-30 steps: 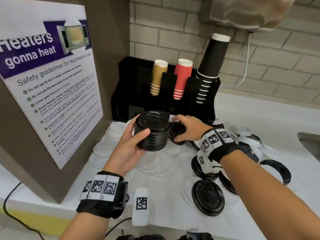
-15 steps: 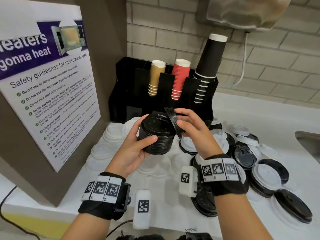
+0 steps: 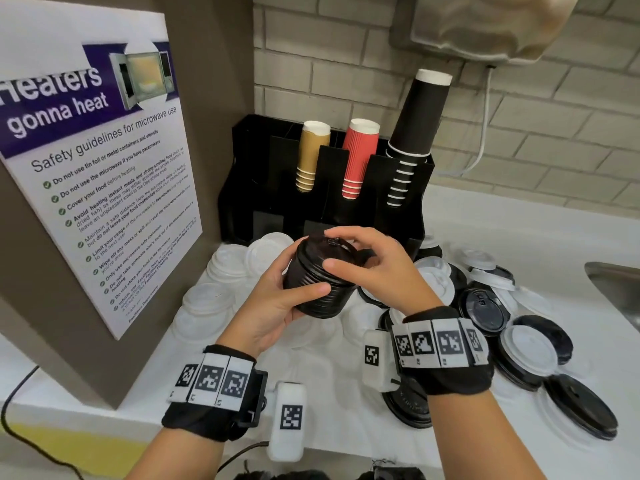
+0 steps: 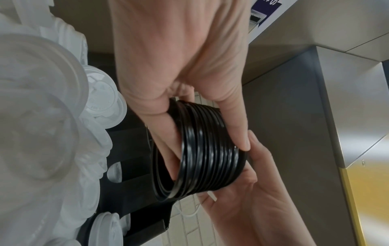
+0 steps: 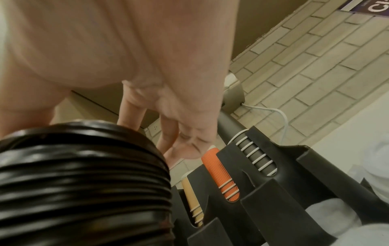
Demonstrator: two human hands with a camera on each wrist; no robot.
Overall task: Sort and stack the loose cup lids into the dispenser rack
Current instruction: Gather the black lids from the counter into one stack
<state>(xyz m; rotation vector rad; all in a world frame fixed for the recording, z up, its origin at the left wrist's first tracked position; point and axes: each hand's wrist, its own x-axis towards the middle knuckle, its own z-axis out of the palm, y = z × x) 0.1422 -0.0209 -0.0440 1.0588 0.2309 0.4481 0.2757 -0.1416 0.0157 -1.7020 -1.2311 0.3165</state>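
My left hand (image 3: 304, 289) grips a tall stack of black lids (image 3: 323, 292) from the side, thumb in front and fingers behind, just above the counter. My right hand (image 3: 332, 249) sits over the stack's top, fingers curled on the top black lid (image 3: 320, 247), thumb against its rim. The black dispenser rack (image 3: 329, 209) stands just behind, holding tan, red and black cup stacks. In the left wrist view the stack of black lids (image 4: 210, 149) lies between both hands. The right wrist view has the stack of black lids (image 5: 84, 174) close in front and the rack (image 5: 263, 191) beyond.
Loose black lids (image 3: 581, 407) and white lids (image 3: 530, 355) lie scattered on the white counter at the right. Translucent lids (image 3: 207, 299) lie at the left, by a brown panel with a poster (image 3: 97, 174). A sink edge (image 3: 616, 289) is at the far right.
My right hand picked up a black lid from the counter, carried it to the stack, and now holds it down on top. My left hand kept the stack, tilting it slightly.
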